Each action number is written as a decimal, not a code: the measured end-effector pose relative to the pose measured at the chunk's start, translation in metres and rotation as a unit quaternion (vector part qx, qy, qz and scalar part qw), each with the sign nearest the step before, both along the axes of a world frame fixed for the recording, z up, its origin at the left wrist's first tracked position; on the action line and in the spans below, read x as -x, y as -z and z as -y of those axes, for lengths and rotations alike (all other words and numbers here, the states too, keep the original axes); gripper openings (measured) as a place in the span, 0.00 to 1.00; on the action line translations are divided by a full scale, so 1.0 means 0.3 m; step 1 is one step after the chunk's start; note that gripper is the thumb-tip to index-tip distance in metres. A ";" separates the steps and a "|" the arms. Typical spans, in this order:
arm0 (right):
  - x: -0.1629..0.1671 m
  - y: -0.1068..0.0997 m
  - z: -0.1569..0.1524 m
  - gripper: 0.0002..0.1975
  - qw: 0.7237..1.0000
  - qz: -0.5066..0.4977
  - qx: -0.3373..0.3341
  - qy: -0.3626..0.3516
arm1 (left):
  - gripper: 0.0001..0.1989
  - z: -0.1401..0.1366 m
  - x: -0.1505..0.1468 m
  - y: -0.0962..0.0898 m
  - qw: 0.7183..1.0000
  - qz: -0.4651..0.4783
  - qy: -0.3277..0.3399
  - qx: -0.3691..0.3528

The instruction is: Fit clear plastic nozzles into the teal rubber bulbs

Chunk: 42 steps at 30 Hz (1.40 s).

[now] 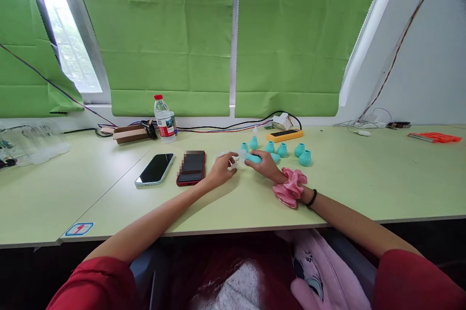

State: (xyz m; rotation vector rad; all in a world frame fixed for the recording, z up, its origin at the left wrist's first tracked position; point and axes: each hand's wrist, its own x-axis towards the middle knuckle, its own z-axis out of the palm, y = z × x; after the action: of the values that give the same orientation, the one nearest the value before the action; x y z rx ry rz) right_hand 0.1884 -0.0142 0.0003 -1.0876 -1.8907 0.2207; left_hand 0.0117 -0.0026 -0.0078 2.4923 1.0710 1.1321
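Note:
My right hand [267, 165] is closed around a turquoise squeeze bulb [254, 158], which lies tilted with its mouth toward the left. A clear plastic piece [243, 154] shows at that mouth; whether it is fixed there I cannot tell. Close by on the left, my left hand [221, 171] has bent fingers with the thumb apart from them, just above small clear plastic pieces [234, 165] on the table. Several more turquoise bulbs [305, 158] stand behind and beside my right hand. One upright bulb [254, 143] at the back carries a clear tip.
Two phones, one white-edged [155, 170] and one red-cased [191, 168], lie left of my left hand. Farther back are a water bottle [165, 123], a cardboard box [133, 134], a yellow device [285, 135] and cables. Orange-handled tools [435, 137] lie at far right.

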 end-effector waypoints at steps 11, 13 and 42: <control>0.008 0.010 0.015 0.06 0.990 0.122 -0.056 0.036 | 0.16 -0.010 0.046 -0.073 0.846 0.388 0.093 0.354; 0.007 0.013 0.015 0.06 0.990 0.122 -0.069 0.032 | 0.18 -0.016 0.050 -0.069 0.826 0.394 0.119 0.385; 0.026 0.018 0.033 0.08 0.983 0.149 -0.103 -0.015 | 0.17 -0.025 0.051 -0.048 0.821 0.363 0.104 0.429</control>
State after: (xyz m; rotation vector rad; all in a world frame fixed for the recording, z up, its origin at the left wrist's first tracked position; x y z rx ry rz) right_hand 0.1806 -0.0239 -0.0051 -0.9931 -2.1407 -0.1282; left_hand -0.0037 0.0049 0.0066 1.2615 0.7770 1.0471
